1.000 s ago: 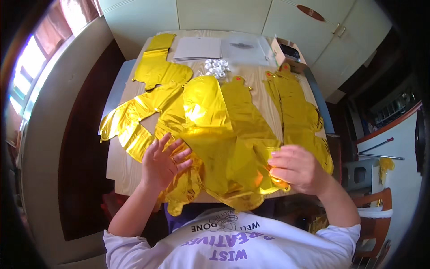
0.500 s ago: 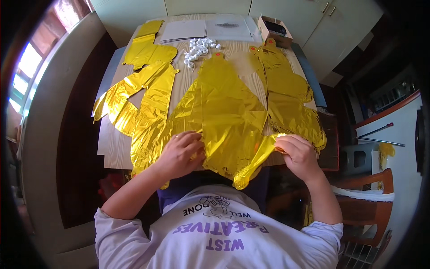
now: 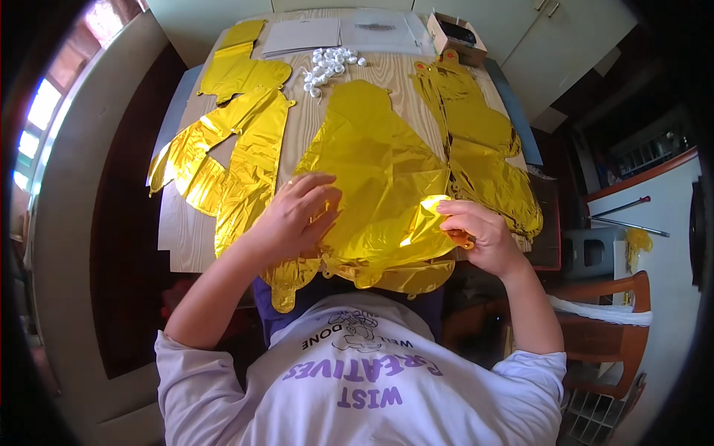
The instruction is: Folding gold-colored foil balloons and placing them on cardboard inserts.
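A: Where is the middle foil shape (image 3: pixel 357 156) placed?

B: It is laid on the tabletop (image 3: pixel 398 74), on the near side of the heap of white rolls (image 3: pixel 327 67). Its lower end, the part farthest from the heap, is draped over the near edge.

A: And how is it held?

B: Its right-hand edge is pinched by the right hand (image 3: pixel 482 232). That grip is narrow, with gold foil gathered between thumb and fingers.

A: What is done by the left hand (image 3: pixel 297 208)?

B: It is set against the left side of the same shape, its fingers curled. Whether any foil is caught in that grip cannot be told.

A: What is arranged around the heap?

B: To its left, the left foil shapes (image 3: pixel 253 141) are spread; to its right, the right foil shapes (image 3: pixel 483 119) are laid. Beyond it, a stack of pale sheets (image 3: pixel 301 36) and a clear plastic sheet (image 3: pixel 387 37) are set down. An open box (image 3: pixel 465 53) is placed beyond it, well to the right, and a dark object (image 3: pixel 459 31) is contained there.
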Action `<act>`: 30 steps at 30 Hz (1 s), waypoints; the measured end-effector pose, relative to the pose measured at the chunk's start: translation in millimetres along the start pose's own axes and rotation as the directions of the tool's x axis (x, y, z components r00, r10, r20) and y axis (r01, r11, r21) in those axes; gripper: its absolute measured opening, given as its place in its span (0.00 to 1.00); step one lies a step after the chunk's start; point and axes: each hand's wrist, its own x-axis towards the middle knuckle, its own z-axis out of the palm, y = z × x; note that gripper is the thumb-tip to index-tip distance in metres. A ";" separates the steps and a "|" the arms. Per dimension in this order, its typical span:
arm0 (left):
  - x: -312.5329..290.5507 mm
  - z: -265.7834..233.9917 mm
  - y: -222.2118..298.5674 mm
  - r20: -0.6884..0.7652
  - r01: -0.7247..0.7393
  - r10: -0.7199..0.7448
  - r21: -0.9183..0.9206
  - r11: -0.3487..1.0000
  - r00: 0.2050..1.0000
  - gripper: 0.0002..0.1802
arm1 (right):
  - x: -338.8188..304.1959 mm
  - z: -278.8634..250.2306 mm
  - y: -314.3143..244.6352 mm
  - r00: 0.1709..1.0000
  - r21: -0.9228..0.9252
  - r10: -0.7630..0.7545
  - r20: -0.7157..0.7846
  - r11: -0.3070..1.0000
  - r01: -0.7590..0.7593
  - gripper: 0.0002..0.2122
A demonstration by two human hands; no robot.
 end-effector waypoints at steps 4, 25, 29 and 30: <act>12.1 11.5 -14.3 0.000 -0.086 0.086 0.109 0.990 0.996 0.24 | -9.9 -4.1 -8.1 1.000 -0.028 -0.017 0.019 0.999 0.017 0.14; 0.0 39.3 -10.0 0.118 -0.126 0.121 0.036 0.991 0.986 0.29 | 108.4 -18.1 53.4 0.535 -0.310 0.547 0.644 0.826 -0.471 0.22; -1.5 38.7 -10.0 0.120 -0.108 0.105 0.023 0.994 0.987 0.28 | 77.2 -38.2 50.0 0.696 -0.266 0.468 0.544 0.883 -0.386 0.08; -1.6 38.4 -9.8 0.116 -0.109 0.105 0.022 0.994 0.988 0.28 | 69.3 -38.9 47.7 0.766 -0.259 0.419 0.488 0.907 -0.331 0.07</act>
